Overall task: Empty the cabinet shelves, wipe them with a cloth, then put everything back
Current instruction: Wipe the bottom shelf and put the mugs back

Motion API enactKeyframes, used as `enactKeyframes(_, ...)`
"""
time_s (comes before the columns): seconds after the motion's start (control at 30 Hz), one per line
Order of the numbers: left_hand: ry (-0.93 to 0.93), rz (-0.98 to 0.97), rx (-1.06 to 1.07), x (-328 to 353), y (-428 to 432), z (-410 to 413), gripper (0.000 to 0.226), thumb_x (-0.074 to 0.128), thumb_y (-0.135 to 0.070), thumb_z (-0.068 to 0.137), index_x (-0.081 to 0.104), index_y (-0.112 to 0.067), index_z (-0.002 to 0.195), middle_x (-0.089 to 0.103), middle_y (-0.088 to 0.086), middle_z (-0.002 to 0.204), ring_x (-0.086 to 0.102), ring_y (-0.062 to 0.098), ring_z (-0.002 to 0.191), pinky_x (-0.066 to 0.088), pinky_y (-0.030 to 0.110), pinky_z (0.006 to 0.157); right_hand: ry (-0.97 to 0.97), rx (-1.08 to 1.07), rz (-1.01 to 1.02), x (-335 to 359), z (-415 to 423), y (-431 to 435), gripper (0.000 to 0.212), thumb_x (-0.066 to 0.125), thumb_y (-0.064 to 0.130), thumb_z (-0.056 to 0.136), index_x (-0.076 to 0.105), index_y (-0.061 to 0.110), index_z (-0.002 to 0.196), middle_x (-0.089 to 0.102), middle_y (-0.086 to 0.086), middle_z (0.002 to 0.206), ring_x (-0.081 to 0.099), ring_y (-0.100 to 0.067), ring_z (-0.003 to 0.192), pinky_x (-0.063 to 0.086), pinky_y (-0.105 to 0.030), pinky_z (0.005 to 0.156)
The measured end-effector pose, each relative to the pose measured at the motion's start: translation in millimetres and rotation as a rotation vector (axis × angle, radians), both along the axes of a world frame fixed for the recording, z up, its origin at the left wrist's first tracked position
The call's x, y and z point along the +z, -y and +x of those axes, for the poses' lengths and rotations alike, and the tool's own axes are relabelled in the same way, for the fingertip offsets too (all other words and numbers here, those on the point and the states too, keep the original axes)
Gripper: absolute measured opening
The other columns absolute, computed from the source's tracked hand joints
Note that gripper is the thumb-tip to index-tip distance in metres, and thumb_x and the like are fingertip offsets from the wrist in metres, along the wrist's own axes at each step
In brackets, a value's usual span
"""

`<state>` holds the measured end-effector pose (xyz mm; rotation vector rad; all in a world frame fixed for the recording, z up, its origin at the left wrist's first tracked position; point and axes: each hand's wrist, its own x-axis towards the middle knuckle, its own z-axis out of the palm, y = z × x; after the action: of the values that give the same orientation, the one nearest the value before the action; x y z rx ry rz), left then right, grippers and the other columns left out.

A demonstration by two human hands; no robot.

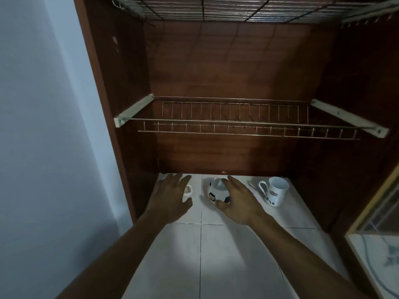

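Now well inside the brown wooden cabinet [216,72], both hands apart, stretched over its white tiled base [226,255]; left hand [172,195] with fingers splayed, mostly covering a white mug [188,190] that peeks out at its three o'clock, contact impossible to tell; right hand [235,201] with straight fingers over a football-patterned mug [214,194], thumb just beside its base; at two o'clock of that hand, a white spotted mug [275,192], upright and apart; at twelve o'clock, a wire dish rack [237,126]; higher still, a second wire rack [216,9].
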<state>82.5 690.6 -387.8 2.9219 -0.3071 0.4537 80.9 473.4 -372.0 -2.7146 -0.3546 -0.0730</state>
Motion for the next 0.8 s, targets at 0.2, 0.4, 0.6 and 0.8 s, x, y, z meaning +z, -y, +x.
enactKeyframes(0.2,-0.004,-0.021,0.017,-17,-12,54,0.063,0.06,-0.044,0.088,0.041,-0.023,0.145,0.037,0.004,0.152,0.03,0.028,0.141,0.026,0.046,0.113,-0.029,-0.046,-0.008,-19,55,-4,0.076,0.061,0.045,0.09,0.026,0.018,0.151,0.02,-0.004,0.16,0.025,-0.023,0.145,0.027,-0.038,0.116)
enactKeyframes(0.4,-0.091,-0.062,0.071,-46,-27,93,0.071,0.055,-0.06,0.081,0.044,-0.025,0.142,0.031,0.003,0.155,0.026,0.027,0.142,0.027,0.051,0.114,-0.09,-0.108,0.025,-36,92,-4,0.086,0.063,0.057,0.085,0.024,0.019,0.151,0.023,-0.001,0.159,0.027,-0.022,0.144,0.028,-0.039,0.116)
enactKeyframes(0.6,-0.049,-0.061,0.053,-68,-39,112,0.08,0.046,-0.072,0.072,0.061,-0.016,0.128,0.057,0.008,0.136,0.047,0.03,0.129,0.04,0.048,0.108,-0.125,-0.13,0.001,-49,108,-6,0.093,0.059,0.067,0.081,0.022,0.02,0.152,0.024,0.002,0.159,0.027,-0.02,0.144,0.027,-0.036,0.116)
enactKeyframes(0.8,-0.146,-0.071,0.077,-69,-46,123,0.09,0.053,-0.073,0.067,0.045,-0.021,0.141,0.046,0.003,0.146,0.041,0.024,0.134,0.033,0.038,0.113,-0.17,-0.145,0.024,-58,113,-8,0.101,0.063,0.075,0.071,0.023,0.026,0.149,0.031,0.007,0.155,0.04,-0.019,0.137,0.039,-0.036,0.109)
